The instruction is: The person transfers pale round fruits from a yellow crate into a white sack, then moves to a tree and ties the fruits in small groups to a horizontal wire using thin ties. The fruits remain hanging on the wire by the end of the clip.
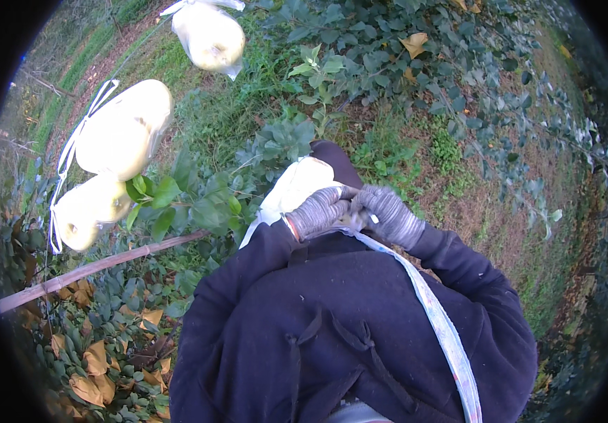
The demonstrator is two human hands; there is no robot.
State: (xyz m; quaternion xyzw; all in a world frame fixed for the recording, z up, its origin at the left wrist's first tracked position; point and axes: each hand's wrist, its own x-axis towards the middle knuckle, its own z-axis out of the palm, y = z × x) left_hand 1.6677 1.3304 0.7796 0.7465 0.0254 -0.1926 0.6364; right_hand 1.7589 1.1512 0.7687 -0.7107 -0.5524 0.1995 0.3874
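Note:
Both of my hands wear grey knitted gloves and meet before my waist. My left hand (pixel 319 212) has its fingers curled, at the opening of a white bag (pixel 266 211) hung from a pale patterned shoulder strap (pixel 441 312). My right hand (pixel 393 218) is bent towards it, blurred, with the fingertips of both hands together. Something small and pale shows between them, too hidden to name. At the top of the bag, a bright whitish bundle (pixel 306 177) lies against my left hand; glare hides its details.
Pale yellow fruits (pixel 116 140) in clear plastic bags hang tied along a thin line at left, another fruit (pixel 211 42) above. A bamboo pole (pixel 103 267) slants in from the left. Leafy branches (pixel 378 58) spread ahead and right. Brown paper bags (pixel 95 375) sit among leaves below left.

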